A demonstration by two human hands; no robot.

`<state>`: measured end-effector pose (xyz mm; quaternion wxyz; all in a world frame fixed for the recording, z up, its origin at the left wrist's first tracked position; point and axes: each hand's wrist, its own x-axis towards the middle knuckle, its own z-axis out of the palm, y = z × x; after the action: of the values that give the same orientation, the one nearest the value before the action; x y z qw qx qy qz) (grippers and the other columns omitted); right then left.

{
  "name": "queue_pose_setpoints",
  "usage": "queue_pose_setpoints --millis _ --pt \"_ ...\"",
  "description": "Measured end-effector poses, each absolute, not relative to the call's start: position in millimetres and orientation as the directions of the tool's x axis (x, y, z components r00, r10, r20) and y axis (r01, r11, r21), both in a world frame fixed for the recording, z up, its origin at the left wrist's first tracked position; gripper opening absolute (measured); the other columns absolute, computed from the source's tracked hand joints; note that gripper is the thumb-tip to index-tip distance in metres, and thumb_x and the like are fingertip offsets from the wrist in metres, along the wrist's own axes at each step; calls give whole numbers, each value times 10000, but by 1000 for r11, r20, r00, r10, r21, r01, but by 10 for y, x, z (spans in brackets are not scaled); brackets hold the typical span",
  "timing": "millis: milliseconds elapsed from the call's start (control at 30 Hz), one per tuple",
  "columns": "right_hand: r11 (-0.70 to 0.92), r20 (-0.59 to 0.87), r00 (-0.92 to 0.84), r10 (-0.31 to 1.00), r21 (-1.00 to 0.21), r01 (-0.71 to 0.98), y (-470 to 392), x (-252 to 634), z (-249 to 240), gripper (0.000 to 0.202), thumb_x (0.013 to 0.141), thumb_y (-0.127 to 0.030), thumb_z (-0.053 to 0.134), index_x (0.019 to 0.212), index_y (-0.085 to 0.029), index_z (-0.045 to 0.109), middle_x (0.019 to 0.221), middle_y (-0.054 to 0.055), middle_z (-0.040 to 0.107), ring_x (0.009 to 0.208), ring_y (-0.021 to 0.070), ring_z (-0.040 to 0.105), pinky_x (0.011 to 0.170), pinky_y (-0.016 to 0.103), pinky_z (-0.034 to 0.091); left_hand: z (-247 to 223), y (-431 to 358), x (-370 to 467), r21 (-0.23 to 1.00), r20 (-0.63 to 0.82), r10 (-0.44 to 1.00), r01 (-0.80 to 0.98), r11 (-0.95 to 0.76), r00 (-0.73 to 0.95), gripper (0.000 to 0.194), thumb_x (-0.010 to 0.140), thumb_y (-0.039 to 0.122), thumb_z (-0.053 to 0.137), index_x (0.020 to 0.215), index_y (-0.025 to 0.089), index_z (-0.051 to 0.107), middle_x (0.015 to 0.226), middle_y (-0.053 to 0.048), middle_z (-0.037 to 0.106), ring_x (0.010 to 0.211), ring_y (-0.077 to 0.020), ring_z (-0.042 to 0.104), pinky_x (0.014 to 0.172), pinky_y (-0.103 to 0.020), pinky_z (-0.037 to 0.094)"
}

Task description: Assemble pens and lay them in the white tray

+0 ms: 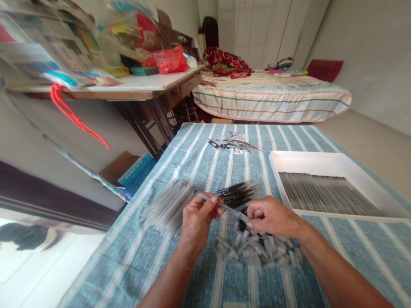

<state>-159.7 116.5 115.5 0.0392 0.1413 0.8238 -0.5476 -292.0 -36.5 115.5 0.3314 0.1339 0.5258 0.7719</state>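
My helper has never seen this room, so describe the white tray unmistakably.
Find the blue-and-white striped tablecloth. On its right side, past the person's right hand, sits a shallow, open tray. Unlike the pile of caps, it has raised white walls and holds pens side by side.

The left forearm [173, 276] slants up from below, the left hand [199, 216] closed in a pinch; the right forearm [340, 278] angles inward, the right hand [272, 217] curled, pinching.
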Motion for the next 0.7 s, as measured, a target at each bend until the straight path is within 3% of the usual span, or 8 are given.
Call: queue_pose_setpoints --millis 233,367,500,700 --pt "356 -191 -962 196 -900 251 1124 -1608 1168 79 710 -170 559 665 -167 494 510 -44 544 454 71 472 421 160 311 1122 -360 -2896 897 -156 670 -389 -212 -725 128 721 215 698 753 132 606 705 -17 671 512 -81 568 461 -183 414" --pt "266 -166 -955 245 -936 230 1071 -1639 1159 66 706 -158 549 688 -172 487 533 -39 559 459 77 491 436 168 351 1128 -357 -2903 895 -153 672 -390 -216 -724 133 736 224 685 756 125 599 726 -35 685 513 -84 582 452 -179 418" --pt "157 -161 -946 282 -965 211 1025 -1672 1139 66 730 -217 557 725 -171 510 588 -22 585 493 94 540 463 186 408 1150 -360 -2914 889 -171 657 -403 -218 -734 143 743 231 675 771 129 580 734 -48 701 507 -105 608 432 -186 429" --pt "179 -80 -941 329 -973 146 977 -1703 1088 136 750 -288 581 758 -152 588 572 -24 564 462 81 510 451 188 405 1158 -362 -2908 885 -179 640 -407 -227 -747 150 739 224 673 779 124 568 725 -64 711 508 -116 621 449 -200 471"
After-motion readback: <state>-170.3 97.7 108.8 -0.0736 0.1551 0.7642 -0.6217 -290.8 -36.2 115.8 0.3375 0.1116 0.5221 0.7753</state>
